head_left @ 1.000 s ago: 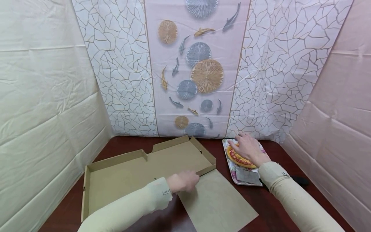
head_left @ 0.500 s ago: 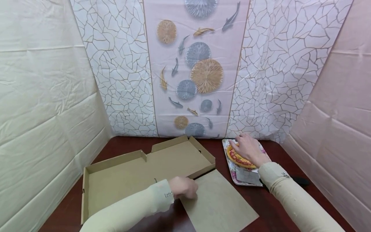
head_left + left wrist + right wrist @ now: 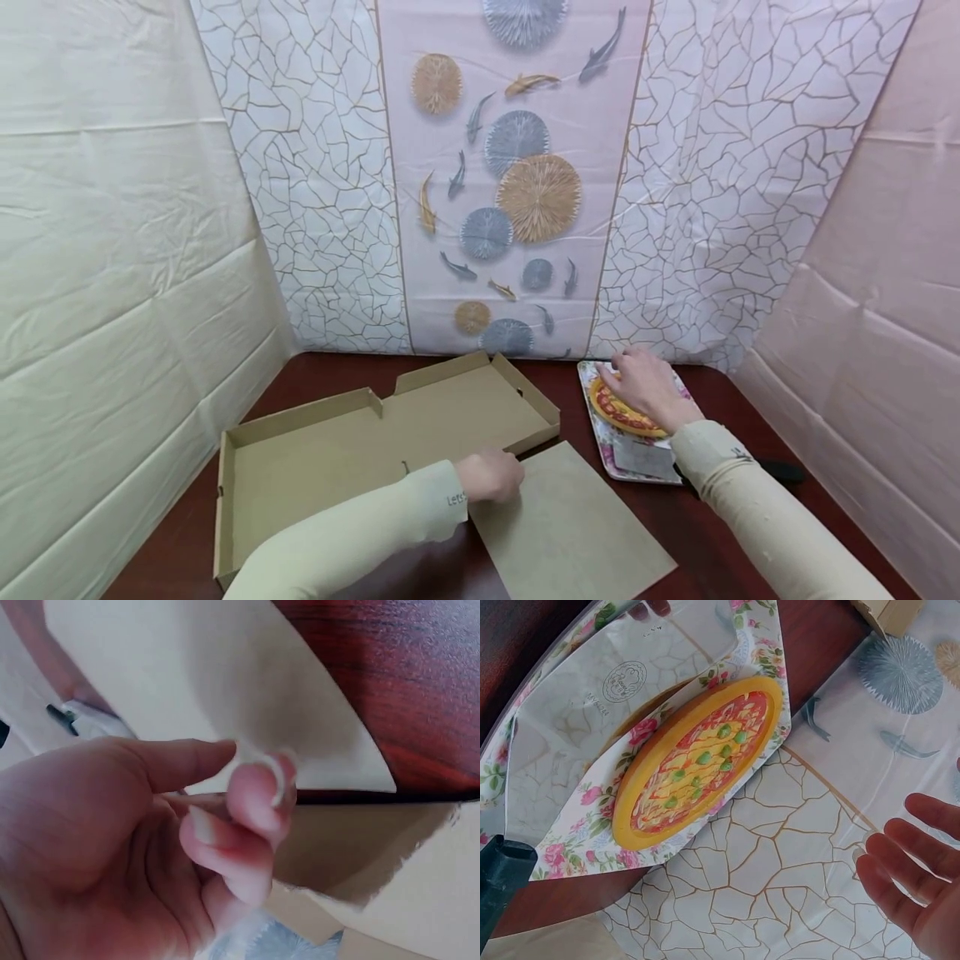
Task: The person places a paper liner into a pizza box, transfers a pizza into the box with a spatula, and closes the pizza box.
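My left hand (image 3: 491, 475) hovers at the upper left edge of a flat brown sheet (image 3: 573, 525), beside the open cardboard box (image 3: 375, 450). In the left wrist view its fingers (image 3: 259, 795) are loosely curled, the thumb tip close to them, with nothing visible between. My right hand (image 3: 647, 385) hangs over the pizza (image 3: 622, 415) with its fingers spread and holding nothing. That pizza, with a yellow crust and green bits, rests on a floral tray (image 3: 596, 446). A shiny broad-bladed cleaver (image 3: 592, 735) lies beside it on the tray, its dark handle (image 3: 780, 471) reaching past the edge.
The low-walled box spreads across the left and middle of the dark red table (image 3: 442, 567). A patterned curtain (image 3: 517, 250) stands behind the table's far edge. Pale cloth walls (image 3: 135, 292) close off both sides.
My left hand has shifted slightly to the right along the sheet's edge. The sheet sits a little farther from the box. My right hand stays over the pizza.
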{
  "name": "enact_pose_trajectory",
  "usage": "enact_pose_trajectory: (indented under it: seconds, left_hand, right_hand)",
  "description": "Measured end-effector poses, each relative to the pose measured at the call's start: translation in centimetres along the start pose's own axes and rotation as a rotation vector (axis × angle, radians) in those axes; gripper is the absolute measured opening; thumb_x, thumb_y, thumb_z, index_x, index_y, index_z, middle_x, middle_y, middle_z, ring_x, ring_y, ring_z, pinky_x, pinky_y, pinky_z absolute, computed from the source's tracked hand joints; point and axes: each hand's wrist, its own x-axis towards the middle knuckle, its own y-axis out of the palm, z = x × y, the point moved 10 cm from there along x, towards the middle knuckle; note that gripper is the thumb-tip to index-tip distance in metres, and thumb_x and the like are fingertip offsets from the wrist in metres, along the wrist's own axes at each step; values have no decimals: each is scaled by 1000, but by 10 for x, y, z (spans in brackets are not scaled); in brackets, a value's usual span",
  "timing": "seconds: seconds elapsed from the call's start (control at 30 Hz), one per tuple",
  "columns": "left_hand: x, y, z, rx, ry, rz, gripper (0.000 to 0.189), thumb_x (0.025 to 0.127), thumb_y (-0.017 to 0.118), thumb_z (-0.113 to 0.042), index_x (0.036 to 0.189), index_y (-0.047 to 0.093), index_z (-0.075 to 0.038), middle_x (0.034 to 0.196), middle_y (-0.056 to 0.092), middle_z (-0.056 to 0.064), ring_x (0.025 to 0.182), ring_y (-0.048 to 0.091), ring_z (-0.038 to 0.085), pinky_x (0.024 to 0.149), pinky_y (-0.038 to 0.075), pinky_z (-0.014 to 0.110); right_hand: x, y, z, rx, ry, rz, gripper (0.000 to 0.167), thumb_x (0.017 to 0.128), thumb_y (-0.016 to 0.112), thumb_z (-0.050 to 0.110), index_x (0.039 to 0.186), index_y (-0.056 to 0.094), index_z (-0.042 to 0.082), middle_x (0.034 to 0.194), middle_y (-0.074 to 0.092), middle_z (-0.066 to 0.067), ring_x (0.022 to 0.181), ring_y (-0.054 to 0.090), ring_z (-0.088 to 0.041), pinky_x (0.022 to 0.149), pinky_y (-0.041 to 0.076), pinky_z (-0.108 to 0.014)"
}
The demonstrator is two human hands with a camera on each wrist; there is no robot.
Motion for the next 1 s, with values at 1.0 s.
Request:
enact_pose_trajectory:
  seconds: [1.0]
  left_hand:
    - [23,6,-1,56,-74,-96,14,93,57,-22,90,70,-19,80,67,-3,61,54,10,53,48,25]
  right_hand:
    - [-2,-2,-1,12,-20,-32,33,93,55,33,81,66,4,81,65,-14,75,63,-34,61,51,-49]
